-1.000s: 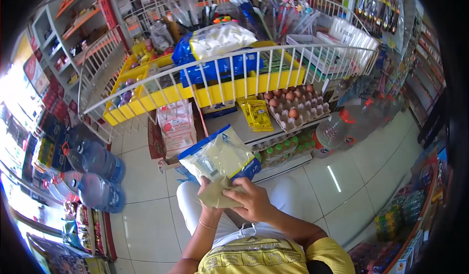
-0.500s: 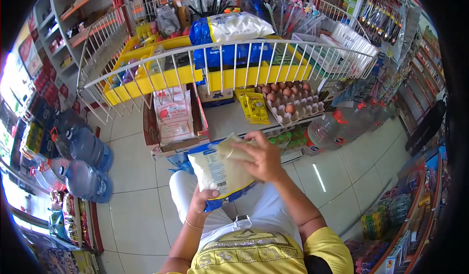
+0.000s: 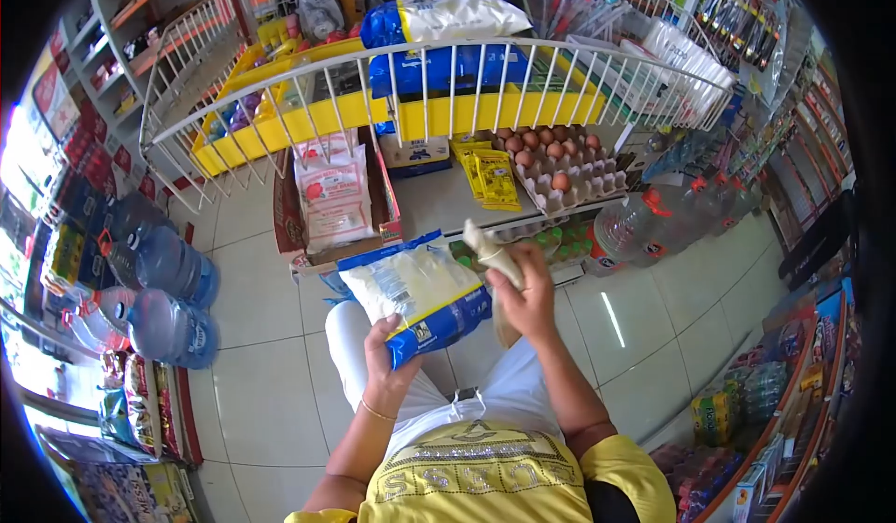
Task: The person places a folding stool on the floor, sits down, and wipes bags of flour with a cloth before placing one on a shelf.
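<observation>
My left hand [image 3: 383, 353] grips the lower left edge of a white, blue and yellow plastic bag [image 3: 425, 285] above my lap. The bag looks full of something white, and a barcode shows on its upper part. Just right of it, my right hand [image 3: 528, 292] is closed round a bunched beige cloth [image 3: 495, 254], which stands clear of the bag's surface. Part of the cloth hangs below that hand. A similar blue and white bag [image 3: 457, 19] lies on top of the wire basket's contents.
Ahead is a white wire basket [image 3: 425, 94] with yellow trays [image 3: 467, 115]. Below it are a box of white packets [image 3: 333, 196], yellow sachets [image 3: 492, 180] and an egg tray [image 3: 581, 187]. Large water bottles [image 3: 170, 322] stand left; stocked shelves [image 3: 775, 402] are right.
My right hand has drawn the cloth off the bag's face and moved slightly right and down. The bag has turned in my left hand, so more of its printed blue end shows.
</observation>
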Motion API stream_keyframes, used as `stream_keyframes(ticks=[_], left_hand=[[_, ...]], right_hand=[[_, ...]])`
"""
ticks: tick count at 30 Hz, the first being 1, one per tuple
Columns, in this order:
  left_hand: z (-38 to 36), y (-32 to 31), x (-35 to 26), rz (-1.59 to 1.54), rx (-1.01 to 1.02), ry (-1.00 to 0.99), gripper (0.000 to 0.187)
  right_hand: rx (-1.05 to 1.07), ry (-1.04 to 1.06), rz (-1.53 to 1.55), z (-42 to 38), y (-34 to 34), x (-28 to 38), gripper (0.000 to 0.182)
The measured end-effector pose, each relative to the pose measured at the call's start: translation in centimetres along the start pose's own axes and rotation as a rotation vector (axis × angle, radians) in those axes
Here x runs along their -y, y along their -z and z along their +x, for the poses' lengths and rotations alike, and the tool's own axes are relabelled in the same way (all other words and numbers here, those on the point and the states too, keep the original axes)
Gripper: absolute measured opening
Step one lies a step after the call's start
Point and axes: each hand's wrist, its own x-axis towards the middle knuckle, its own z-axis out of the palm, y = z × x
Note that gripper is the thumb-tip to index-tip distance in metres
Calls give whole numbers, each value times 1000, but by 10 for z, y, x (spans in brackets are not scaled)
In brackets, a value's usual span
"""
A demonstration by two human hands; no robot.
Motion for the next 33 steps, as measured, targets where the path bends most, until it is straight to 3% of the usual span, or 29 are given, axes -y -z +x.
stream_keyframes(ticks=[2,8,14,16,18,20,25,28,29,33], left_hand=[[4,-8,5,-57,5,-80,43],[4,-16,13,-125,-23,-141,43],[10,-9,13,-162,-3,-133,40],[7,-11,13,-231,-48,-112,38],[14,12,12,-230,49,-59,33],[17,23,15,-231,83,-163,26],[5,4,11,-162,175,-181,17],[5,-4,2,-218,69,-2,44],[5,-7,3,-289,134,-53,54],[7,-2,5,-293,113,-33,52]], right_hand=[[90,-79,5,-16,-13,2,26],[33,-132,46,-51,-39,13,30],[86,-39,79,-61,-40,44,35],[211,-53,144,-63,-34,50,41],[264,48,129,-66,-33,60,46],[258,326,31,-64,-33,68,49],[158,396,-109,-56,-23,32,52],[96,409,-223,-46,-2,1,48],[98,406,-222,-43,5,-10,48],[81,395,-231,-47,10,-53,51]])
